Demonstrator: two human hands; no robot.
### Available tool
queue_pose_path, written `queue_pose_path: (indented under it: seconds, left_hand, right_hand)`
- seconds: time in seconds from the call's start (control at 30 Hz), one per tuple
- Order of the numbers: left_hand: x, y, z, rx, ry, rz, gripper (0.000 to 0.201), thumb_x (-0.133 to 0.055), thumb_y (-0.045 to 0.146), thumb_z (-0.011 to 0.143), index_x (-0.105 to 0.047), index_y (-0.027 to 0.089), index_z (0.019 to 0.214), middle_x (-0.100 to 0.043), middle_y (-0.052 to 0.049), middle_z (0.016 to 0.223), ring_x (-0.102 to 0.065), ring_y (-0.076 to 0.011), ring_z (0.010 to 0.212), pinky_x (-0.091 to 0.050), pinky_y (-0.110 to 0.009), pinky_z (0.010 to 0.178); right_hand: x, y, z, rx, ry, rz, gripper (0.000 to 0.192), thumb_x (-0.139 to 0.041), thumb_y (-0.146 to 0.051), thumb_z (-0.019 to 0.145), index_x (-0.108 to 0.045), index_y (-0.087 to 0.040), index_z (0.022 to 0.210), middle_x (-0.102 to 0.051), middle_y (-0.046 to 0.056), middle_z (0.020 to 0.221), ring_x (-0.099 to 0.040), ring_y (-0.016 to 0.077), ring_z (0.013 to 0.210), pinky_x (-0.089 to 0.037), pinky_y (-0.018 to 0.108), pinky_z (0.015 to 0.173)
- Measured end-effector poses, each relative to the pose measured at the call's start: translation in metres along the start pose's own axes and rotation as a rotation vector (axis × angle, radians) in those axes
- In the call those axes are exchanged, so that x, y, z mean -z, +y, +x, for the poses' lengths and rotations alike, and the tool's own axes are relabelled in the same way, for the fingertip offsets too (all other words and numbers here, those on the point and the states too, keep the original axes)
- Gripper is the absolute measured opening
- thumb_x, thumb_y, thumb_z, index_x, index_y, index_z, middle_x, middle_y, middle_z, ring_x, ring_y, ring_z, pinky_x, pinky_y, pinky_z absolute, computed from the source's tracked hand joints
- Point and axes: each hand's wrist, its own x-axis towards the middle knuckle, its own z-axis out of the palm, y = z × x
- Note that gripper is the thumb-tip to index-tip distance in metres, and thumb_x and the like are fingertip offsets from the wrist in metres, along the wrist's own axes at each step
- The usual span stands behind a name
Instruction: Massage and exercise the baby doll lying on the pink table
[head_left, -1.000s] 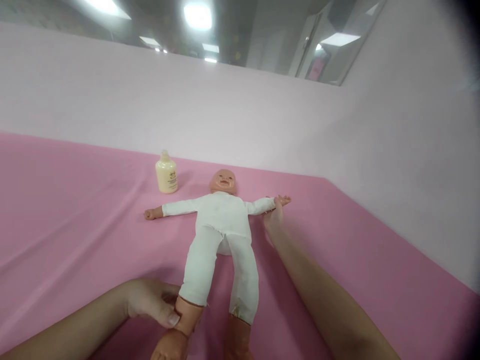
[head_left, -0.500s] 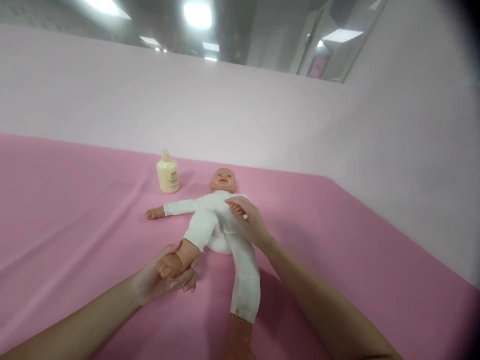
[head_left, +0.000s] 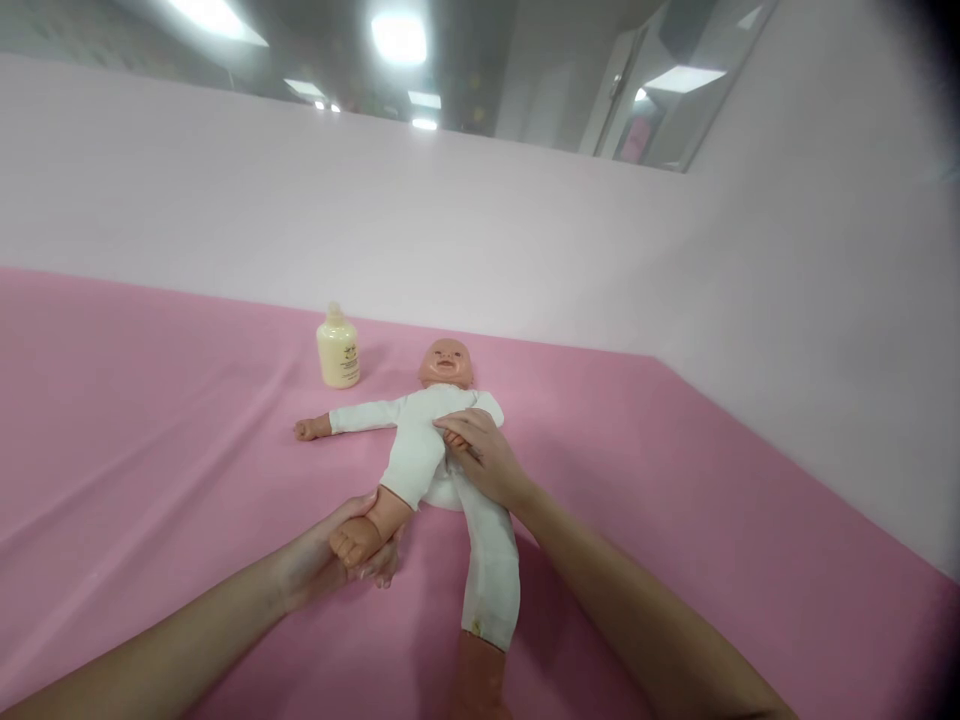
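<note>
A baby doll (head_left: 427,430) in a white bodysuit lies on its back on the pink sheet (head_left: 150,450), head toward the far wall. My left hand (head_left: 337,560) cups the doll's foot from below, with that leg bent up toward its body. My right hand (head_left: 480,460) holds the doll's hand and forearm folded across its belly. The doll's other arm stretches out to the left, and its other leg lies straight toward me.
A cream lotion bottle (head_left: 338,348) stands upright just left of the doll's head. A pale pink wall (head_left: 525,240) closes off the back and the right side, and the pink sheet runs wide to the left.
My right hand brought the doll's outstretched arm in across its belly. My left hand moved from the ankle to under the foot and pushed the leg up into a bend.
</note>
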Motion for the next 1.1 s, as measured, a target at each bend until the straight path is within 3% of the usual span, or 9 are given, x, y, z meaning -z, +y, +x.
queue_pose_path:
  seconds: [0.27,0.47,1.1]
  left_hand:
    - [0.005,-0.003,0.003,0.02,-0.049,0.034,0.054,-0.044,0.064,0.083,-0.063,0.013,0.077,-0.042,0.002,0.043,-0.037,-0.0152,0.049,-0.043,-0.04,0.071]
    - [0.002,-0.003,-0.001,0.047,-0.121,0.052,0.057,-0.036,0.064,0.088,-0.058,0.018,0.066,-0.044,-0.001,0.046,-0.043,-0.018,0.054,-0.041,-0.041,0.076]
    - [0.018,-0.011,0.011,0.038,-0.13,0.013,0.058,-0.037,0.065,0.088,-0.063,0.014,0.082,-0.046,0.001,0.045,-0.044,-0.0175,0.049,-0.043,-0.04,0.07]
  right_hand:
    - [-0.001,0.001,0.0,0.01,0.02,-0.008,0.027,-0.047,-0.021,0.095,-0.061,-0.026,0.117,-0.067,0.005,0.112,-0.057,0.02,0.107,-0.044,0.044,0.099]
    - [0.001,0.0,0.001,-0.012,0.032,-0.005,0.027,-0.047,-0.02,0.094,-0.062,-0.026,0.116,-0.067,0.006,0.112,-0.058,0.0203,0.107,-0.046,0.043,0.097]
    - [0.006,-0.018,0.006,0.061,0.048,-0.008,0.03,-0.046,-0.016,0.093,-0.062,-0.027,0.115,-0.067,0.005,0.111,-0.059,0.0201,0.107,-0.046,0.044,0.099]
